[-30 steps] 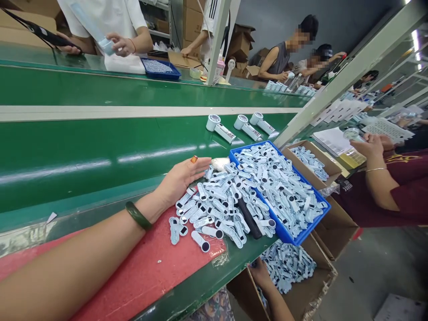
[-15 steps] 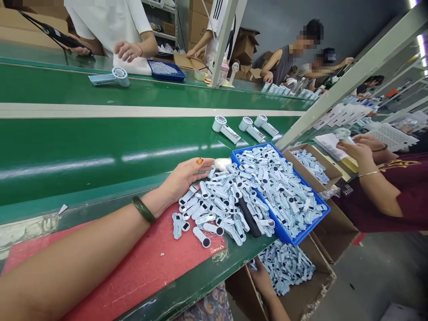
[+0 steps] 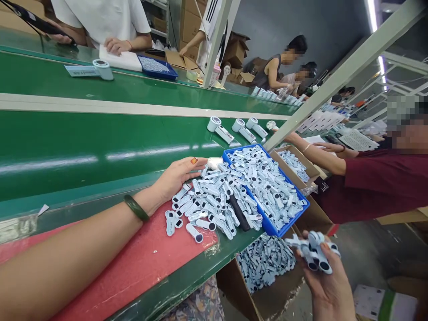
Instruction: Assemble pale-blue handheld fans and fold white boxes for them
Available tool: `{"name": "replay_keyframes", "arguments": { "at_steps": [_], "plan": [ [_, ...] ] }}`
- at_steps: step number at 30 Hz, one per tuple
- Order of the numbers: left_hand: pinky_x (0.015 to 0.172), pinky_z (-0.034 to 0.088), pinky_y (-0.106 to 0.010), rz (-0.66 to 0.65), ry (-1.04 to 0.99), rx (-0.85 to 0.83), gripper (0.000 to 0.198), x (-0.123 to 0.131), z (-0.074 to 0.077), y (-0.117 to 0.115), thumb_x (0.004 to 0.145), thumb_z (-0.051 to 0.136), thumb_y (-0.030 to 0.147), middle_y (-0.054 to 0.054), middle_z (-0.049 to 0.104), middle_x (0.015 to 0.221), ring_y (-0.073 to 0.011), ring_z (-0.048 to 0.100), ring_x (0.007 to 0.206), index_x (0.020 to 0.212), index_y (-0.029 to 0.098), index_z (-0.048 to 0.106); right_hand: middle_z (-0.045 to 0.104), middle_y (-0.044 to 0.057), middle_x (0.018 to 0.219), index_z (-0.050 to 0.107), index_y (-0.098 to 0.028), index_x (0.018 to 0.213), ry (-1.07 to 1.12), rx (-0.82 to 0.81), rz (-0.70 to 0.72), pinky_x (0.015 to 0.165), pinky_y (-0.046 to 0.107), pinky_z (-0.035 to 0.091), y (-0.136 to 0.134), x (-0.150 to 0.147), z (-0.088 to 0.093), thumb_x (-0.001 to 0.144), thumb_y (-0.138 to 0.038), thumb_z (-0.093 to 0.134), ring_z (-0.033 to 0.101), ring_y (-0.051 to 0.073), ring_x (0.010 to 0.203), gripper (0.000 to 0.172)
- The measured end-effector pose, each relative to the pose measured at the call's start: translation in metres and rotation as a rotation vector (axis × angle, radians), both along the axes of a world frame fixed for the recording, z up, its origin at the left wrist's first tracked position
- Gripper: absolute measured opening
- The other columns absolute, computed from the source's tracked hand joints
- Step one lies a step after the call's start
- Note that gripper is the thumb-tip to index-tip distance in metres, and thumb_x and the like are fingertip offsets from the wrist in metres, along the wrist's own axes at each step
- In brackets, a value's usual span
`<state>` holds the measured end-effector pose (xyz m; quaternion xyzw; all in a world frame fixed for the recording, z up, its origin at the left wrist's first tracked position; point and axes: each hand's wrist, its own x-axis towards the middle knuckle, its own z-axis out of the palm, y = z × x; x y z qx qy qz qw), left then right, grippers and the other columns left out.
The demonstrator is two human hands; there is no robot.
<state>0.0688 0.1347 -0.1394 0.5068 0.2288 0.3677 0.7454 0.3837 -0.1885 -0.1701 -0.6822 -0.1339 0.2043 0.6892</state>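
Note:
My left hand (image 3: pixel 179 178), with a dark green bangle at the wrist, lies with fingers stretched out along the back edge of a loose pile of small light-blue plastic pieces (image 3: pixel 214 203). Its fingertips are next to a white rounded object (image 3: pixel 215 163). A black bar-shaped object (image 3: pixel 239 213) lies among the pieces. My right hand (image 3: pixel 329 285) is raised at the lower right, closed around a handful of light-blue plastic pieces (image 3: pixel 316 252) with dark round spots. Below the table edge stands a cardboard box (image 3: pixel 259 303) holding many more such pieces.
A blue tray (image 3: pixel 272 229) full of pieces stands right of the pile, beside a smaller carton (image 3: pixel 312 171). Several handheld fans (image 3: pixel 220 131) lie on the green conveyor (image 3: pixel 67 138). A red mat (image 3: pixel 133 267) covers the near table. A co-worker's arm (image 3: pixel 321 158) reaches in beyond a slanted post (image 3: pixel 334 82).
My right hand has come up out of the lower box with a handful of pieces. The co-worker at right has extended an arm with a fan toward the belt. My left hand stays at the pile.

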Motion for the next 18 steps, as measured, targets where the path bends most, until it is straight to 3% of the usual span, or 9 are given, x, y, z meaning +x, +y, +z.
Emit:
{"name": "replay_keyframes", "arguments": {
  "at_steps": [3,5,8,12,15,18],
  "plan": [
    [0.116,0.038,-0.055,-0.010,-0.003,0.005,0.052,0.000,-0.001,0.001,0.085,0.072,0.060,-0.017,0.065,0.139,-0.0355,0.056,0.132,0.116,0.018,0.076,0.071,0.004,0.103,0.058,-0.025,0.105,0.046,0.114,0.190,0.060,0.034,0.061,0.055,-0.048,0.050,0.074,-0.046,0.081,0.071,0.020,0.081,0.044],
    [0.116,0.039,-0.054,-0.021,-0.009,0.008,0.052,-0.001,-0.002,0.001,0.085,0.072,0.059,-0.017,0.065,0.139,-0.0353,0.056,0.132,0.116,0.018,0.076,0.070,0.005,0.101,0.058,-0.024,0.110,0.019,0.153,0.373,0.065,0.036,0.061,0.097,-0.082,0.065,0.076,-0.045,0.081,0.070,0.019,0.079,0.046],
    [0.115,0.041,-0.053,-0.030,-0.017,0.008,0.052,-0.002,-0.004,0.002,0.085,0.072,0.059,-0.017,0.065,0.139,-0.0353,0.057,0.131,0.117,0.019,0.076,0.070,0.003,0.092,0.059,-0.024,0.108,-0.070,0.134,0.579,0.065,0.032,0.058,0.151,-0.122,0.067,0.081,-0.048,0.078,0.067,0.017,0.075,0.041],
    [0.112,0.043,-0.049,-0.064,-0.025,0.012,0.049,-0.002,-0.005,0.001,0.087,0.070,0.058,-0.015,0.067,0.135,-0.0329,0.059,0.127,0.116,0.019,0.076,0.070,0.000,0.090,0.066,-0.026,0.109,-0.274,0.107,0.710,0.068,0.030,0.055,0.195,-0.154,0.067,0.084,-0.046,0.076,0.064,0.014,0.074,0.033],
    [0.102,0.048,-0.043,-0.080,-0.038,0.000,0.046,0.000,-0.003,-0.002,0.088,0.069,0.056,-0.013,0.073,0.122,-0.0290,0.065,0.113,0.113,0.019,0.076,0.073,0.001,0.107,0.071,-0.026,0.108,-0.431,0.111,0.819,0.085,0.035,0.056,0.212,-0.168,0.074,0.087,-0.041,0.073,0.067,0.017,0.091,0.026],
    [0.084,0.051,-0.037,-0.046,-0.035,-0.034,0.041,0.001,0.000,-0.005,0.086,0.071,0.057,-0.008,0.076,0.098,-0.0231,0.067,0.089,0.101,0.019,0.077,0.072,0.001,0.125,0.071,-0.027,0.112,-0.488,0.153,0.931,0.109,0.042,0.048,0.221,-0.175,0.078,0.087,-0.034,0.073,0.065,0.019,0.118,0.026]
  ]
}}
